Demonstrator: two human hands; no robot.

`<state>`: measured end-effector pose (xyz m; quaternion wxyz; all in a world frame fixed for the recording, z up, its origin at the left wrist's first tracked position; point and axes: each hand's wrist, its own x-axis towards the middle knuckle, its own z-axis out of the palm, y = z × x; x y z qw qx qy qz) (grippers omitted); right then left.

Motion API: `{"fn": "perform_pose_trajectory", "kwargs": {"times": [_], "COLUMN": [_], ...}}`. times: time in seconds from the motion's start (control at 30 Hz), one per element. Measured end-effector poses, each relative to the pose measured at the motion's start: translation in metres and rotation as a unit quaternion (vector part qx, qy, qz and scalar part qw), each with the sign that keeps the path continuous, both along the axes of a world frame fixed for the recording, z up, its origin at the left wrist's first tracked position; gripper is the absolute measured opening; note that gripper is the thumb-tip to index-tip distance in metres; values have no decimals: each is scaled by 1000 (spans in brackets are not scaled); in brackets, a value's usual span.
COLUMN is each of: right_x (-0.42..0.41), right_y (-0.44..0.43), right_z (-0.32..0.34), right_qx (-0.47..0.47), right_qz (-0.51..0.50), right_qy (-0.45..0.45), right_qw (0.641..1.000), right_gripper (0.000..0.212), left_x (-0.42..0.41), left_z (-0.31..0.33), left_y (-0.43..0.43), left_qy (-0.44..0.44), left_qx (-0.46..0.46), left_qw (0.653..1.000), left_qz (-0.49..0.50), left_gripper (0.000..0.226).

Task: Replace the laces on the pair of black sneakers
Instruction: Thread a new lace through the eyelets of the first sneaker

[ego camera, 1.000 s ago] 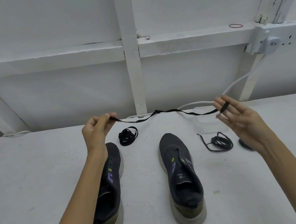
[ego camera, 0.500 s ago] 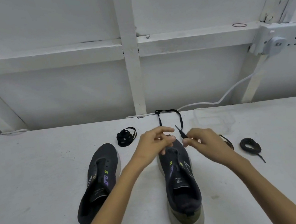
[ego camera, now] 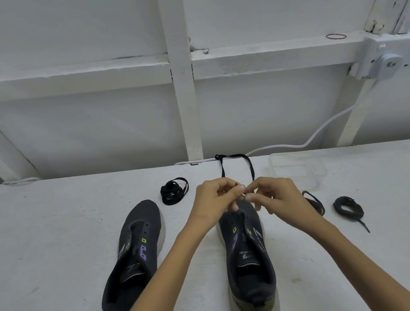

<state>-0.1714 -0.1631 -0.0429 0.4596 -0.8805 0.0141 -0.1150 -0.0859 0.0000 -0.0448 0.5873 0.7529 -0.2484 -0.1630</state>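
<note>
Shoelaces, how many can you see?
4: held lace pinched by left hand and right hand over right sneaker; left coil beyond left sneaker; right coil far right; fourth lace partly hidden behind right hand.

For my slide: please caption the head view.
Left hand and right hand pinch a black lace over an unlaced sneaker.

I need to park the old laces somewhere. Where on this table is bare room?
Bare table spreads left of the left sneaker; a strip lies between it and the right sneaker; more opens at the near right, below the coiled lace. Crowded: the right sneaker's toe, where the left hand and right hand pinch a lace loop.
</note>
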Motion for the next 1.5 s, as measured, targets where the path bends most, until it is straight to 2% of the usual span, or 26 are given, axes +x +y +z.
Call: {"fn": "perform_pose_trajectory", "kwargs": {"times": [0.07,0.13,0.27,0.37,0.53,0.7,0.87,0.97,1.07,1.17,1.23,1.3,1.4,1.5], "right_x": [1,1,-2,-4,-3,1,10,19,24,28,27,23,14,12], "right_y": [-3,-8,-10,-7,-5,0,7,14,20,9,-4,-14,-16,-15], "right_z": [-6,-15,-36,-41,-42,-36,-29,-25,-21,-28,-33,-37,-43,-46], "right_qx": [9,-24,-129,-132,-145,-254,-363,-411,-428,-337,-246,-122,68,123], "right_qz": [-34,-54,-25,-39,-43,-11,9,26,42,24,4,-12,-25,-32], "right_qy": [-13,20,118,117,108,114,154,190,206,199,213,227,233,235], "right_qw": [999,998,984,984,983,960,919,891,879,920,946,966,970,964], "right_gripper": [8,10,10,6,6,14,20,13,8,12,6,12,11,11], "left_x": [-1,2,4,-3,-7,-9,-11,-11,-12,-14,-16,-19,-21,-21], "left_z": [-1,-7,-23,-23,-20,-22,-30,-35,-38,-41,-41,-40,-42,-45], "left_y": [-1,1,9,6,-3,-10,-9,-9,-10,-9,-8,-10,-12,-13], "left_qy": [-13,-49,-116,-148,-213,-227,-153,-127,-122,-136,-161,-190,-214,-230], "left_qx": [13,56,214,293,360,380,337,313,307,307,316,330,338,337], "left_qw": [1000,997,969,943,908,896,929,941,944,942,934,924,915,912], "left_qz": [2,9,-42,-47,-16,-18,0,9,15,22,27,33,43,50], "left_gripper": [14,13,9,10,15,15,12,13,14,12,13,14,15,14]}}
